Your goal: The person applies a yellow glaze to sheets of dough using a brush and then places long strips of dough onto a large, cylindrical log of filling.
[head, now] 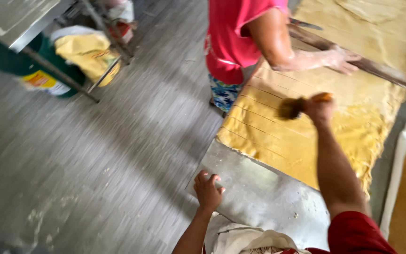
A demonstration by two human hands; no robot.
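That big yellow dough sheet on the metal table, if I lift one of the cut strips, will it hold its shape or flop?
Probably flop: the dough sheet lies thin and flat on the metal table, its near edge ragged. The scored strips look narrow, so one may stretch or tear when lifted. Its matte, floury-looking surface suggests it is not very slippery.

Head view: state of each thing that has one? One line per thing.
Left hand: open, fingers resting on the metal table's edge.
Right hand: closed around a brush.
Brush: raised over the dough, bristles pointing left.
Dough sheet: rolled flat, scored with parallel cuts on the near part.
Wooden straightedge: lying across the dough, pressed down by another person's hand.
Metal table: near end bare, dusted with flour.
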